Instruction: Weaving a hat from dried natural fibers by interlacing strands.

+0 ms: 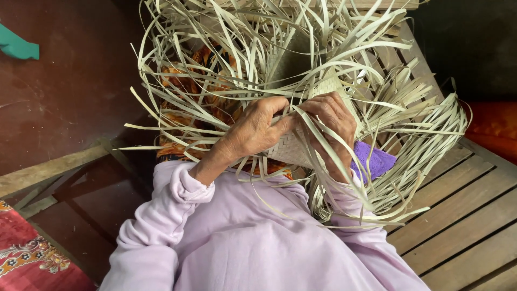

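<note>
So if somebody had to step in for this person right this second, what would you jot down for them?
Left hand: fingers curled over the woven panel, pinching pale strips at its upper edge.
Right hand: gripping the same panel from the other side, a strip running across its fingers.
The panel sits in the lap; loose strips fan out all around it, over the wooden slatted bench. A purple cloth lies just under the right wrist.
Done: a small tightly plaited patch.
Left: most strip length is unwoven.
</note>
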